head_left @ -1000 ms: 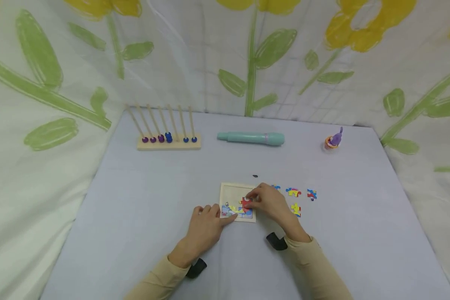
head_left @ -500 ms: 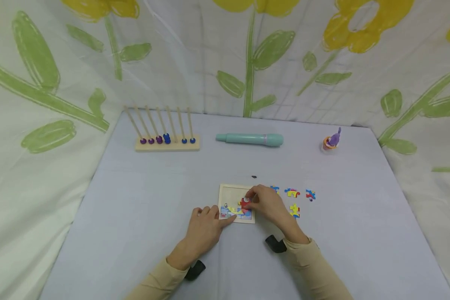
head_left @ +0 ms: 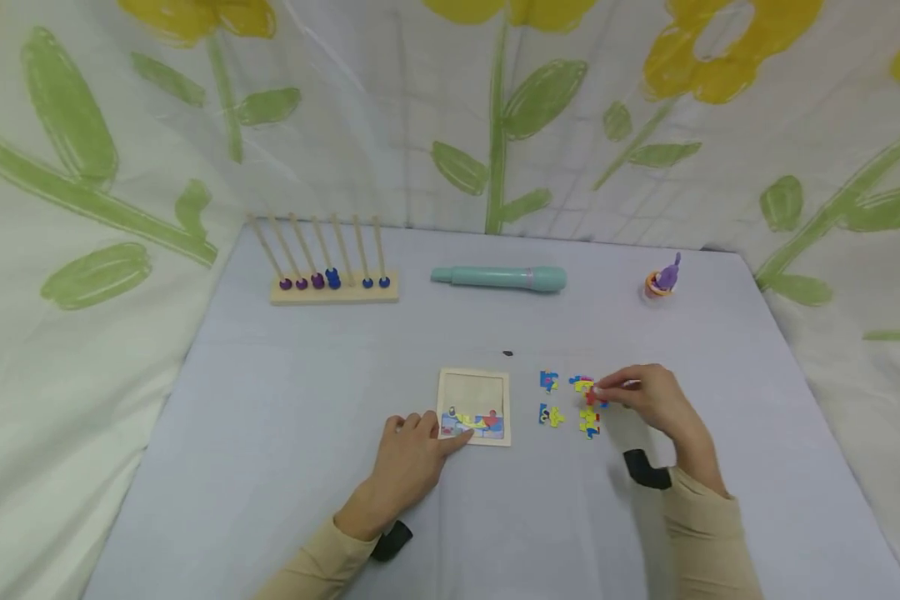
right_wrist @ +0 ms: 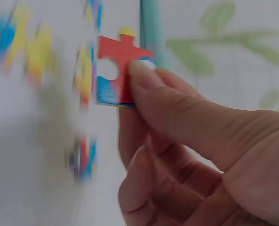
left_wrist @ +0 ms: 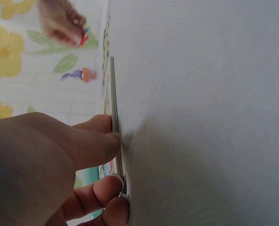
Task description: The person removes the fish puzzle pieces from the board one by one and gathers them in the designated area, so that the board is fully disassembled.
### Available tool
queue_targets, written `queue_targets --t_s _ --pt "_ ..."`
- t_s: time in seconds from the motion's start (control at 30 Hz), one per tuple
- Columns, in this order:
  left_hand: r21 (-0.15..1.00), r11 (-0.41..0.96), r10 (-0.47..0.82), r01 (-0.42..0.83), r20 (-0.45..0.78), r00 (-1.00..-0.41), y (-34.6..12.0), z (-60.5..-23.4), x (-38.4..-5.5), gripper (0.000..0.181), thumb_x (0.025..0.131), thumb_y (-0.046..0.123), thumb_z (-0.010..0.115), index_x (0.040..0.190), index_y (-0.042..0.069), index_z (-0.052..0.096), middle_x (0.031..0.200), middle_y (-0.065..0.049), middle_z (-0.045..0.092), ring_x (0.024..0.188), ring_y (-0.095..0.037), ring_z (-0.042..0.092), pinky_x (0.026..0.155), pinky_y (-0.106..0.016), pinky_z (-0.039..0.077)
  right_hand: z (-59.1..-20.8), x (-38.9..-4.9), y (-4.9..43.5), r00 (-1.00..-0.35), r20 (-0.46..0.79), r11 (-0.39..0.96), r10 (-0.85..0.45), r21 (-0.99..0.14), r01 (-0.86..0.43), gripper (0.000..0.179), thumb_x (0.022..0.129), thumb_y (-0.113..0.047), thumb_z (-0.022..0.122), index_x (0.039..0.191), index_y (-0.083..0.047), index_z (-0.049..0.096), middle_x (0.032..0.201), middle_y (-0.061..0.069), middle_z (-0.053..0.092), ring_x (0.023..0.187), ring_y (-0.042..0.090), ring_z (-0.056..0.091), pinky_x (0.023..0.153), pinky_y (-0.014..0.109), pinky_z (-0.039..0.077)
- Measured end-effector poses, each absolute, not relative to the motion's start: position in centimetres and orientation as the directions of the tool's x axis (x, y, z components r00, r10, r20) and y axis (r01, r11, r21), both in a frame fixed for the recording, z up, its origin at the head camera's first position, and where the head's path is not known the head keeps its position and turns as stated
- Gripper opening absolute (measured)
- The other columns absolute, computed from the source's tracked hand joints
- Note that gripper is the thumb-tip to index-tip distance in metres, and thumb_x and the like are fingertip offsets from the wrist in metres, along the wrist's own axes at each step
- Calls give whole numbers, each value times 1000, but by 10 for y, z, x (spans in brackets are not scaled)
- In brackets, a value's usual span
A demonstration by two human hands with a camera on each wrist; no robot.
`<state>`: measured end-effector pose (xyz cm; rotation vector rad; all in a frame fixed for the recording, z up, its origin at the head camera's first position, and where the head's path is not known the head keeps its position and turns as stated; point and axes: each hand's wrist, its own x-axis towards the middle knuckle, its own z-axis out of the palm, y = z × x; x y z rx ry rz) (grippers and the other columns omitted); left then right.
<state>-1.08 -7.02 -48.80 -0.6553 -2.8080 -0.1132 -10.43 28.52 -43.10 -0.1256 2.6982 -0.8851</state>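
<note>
My left hand (head_left: 412,454) holds the near left corner of a shallow wooden puzzle board (head_left: 476,386). Its thumb lies on the front edge, and its fingers are bent against the left side. Fitted pieces fill the board's near strip; its far part shows bare wood. Off to the right, my right hand (head_left: 656,404) pinches a red and blue jigsaw piece (right_wrist: 120,54) between thumb and fingers, raised over the loose pieces. Among these are a blue piece (head_left: 549,381), a blue and yellow piece (head_left: 551,415) and a yellow piece (head_left: 589,423). Another loose piece (right_wrist: 85,159) looks blurred in the right wrist view.
At the back left stands a wooden bead rack (head_left: 335,296) with upright pegs. A teal tapered tube (head_left: 498,278) lies at the back centre. Farther right is a small purple toy in an orange cup (head_left: 660,283). A tiny dark bit (head_left: 507,353) lies behind the board.
My right hand has moved right, from the board to above the loose pieces, carrying the red piece out of the board. The left hand has stayed at the board's corner.
</note>
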Motion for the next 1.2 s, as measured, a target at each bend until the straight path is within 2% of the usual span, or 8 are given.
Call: queue_targets --t_s 0.17,0.3,0.53,0.67,0.77,0.9,1.0,1.2 --pt "42 894 424 446 239 -874 -71 -487 -11 41 90 20 75 118 50 75 79 2 51 69 -15 44 78 -40 45 -432 -93 336 -897 -429 843 -110 -518 144 28 92 -30 79 105 -5 80 106 12 78 85 12 65 69 26 52" --pt "35 895 421 445 266 -867 -71 -487 -11 42 89 19 76 118 50 75 79 2 51 68 -15 44 78 -40 44 -443 -92 343 -883 -456 845 -116 -512 153 29 89 -31 81 105 -5 81 106 9 78 88 12 62 71 26 50" --pt "74 895 414 441 235 -880 -74 -488 -13 41 90 20 77 118 48 76 79 3 52 68 -15 42 79 -41 44 -441 -91 311 -943 -323 908 -79 -414 65 21 85 -25 84 96 -8 80 93 8 74 86 20 61 69 29 43" --pt "246 876 395 415 126 -910 -77 -485 -19 31 91 26 78 117 44 78 77 3 54 66 -13 46 80 -42 43 -439 -88 264 -969 -177 864 -175 -499 -65 14 87 -20 83 93 -8 81 92 7 73 78 15 59 62 25 44" --pt "387 847 377 365 47 -925 -79 -481 -26 31 90 29 79 120 35 78 76 2 55 63 -12 46 69 -34 41 -443 -89 223 -958 -123 817 -261 -557 -151 11 87 -18 82 94 -9 82 91 5 74 77 13 59 60 21 44" --pt "465 836 334 290 -14 -942 -84 -479 -39 60 83 36 86 139 21 67 87 -3 57 67 -12 42 57 -24 32 -448 -92 172 -928 -148 776 -341 -602 -189 14 88 -20 83 96 -10 82 91 2 75 77 10 57 62 19 44" --pt "444 862 288 243 -36 -957 -88 -482 -46 85 77 48 89 149 16 57 95 -4 56 72 -13 40 57 -23 31 -453 -94 142 -912 -176 763 -371 -617 -191 17 87 -22 83 99 -9 83 90 2 76 74 9 58 64 19 45" --pt "363 900 278 241 -52 -959 -92 -486 -56 100 71 63 87 151 14 54 90 -3 53 69 -13 39 52 -24 30 -464 -92 107 -897 -183 773 -401 -593 -225 35 78 -29 90 108 -12 83 92 1 79 82 10 67 70 22 50"
